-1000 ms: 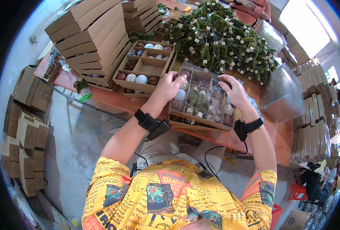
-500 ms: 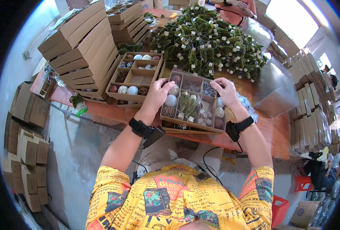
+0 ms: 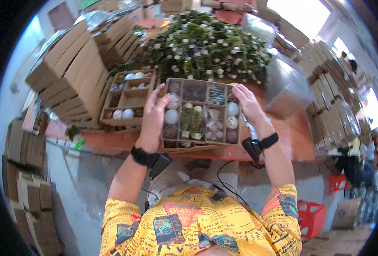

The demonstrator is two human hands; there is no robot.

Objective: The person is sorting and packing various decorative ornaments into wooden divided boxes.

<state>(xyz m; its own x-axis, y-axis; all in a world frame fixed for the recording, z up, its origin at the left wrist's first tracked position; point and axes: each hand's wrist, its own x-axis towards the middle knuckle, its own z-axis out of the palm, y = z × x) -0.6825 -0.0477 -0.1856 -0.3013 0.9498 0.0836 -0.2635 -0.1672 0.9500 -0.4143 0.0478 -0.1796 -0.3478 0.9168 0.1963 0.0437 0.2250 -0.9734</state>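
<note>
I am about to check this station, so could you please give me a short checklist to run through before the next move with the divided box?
1. Left hand on the left side of the divided box: ok, fingers over its left compartments.
2. Right hand on the right side of the box: ok, fingers at the top right corner.
3. Box resting on the orange table: cannot tell; its near edge sits at the table's front edge.
4. Compartments filled: ok for those in view, with balls, green sprigs and small ornaments.
5. Second divided box apart to the left: ok, some compartments bare.
6. Pile of green sprigs behind the box: ok, not lying on it.
</note>
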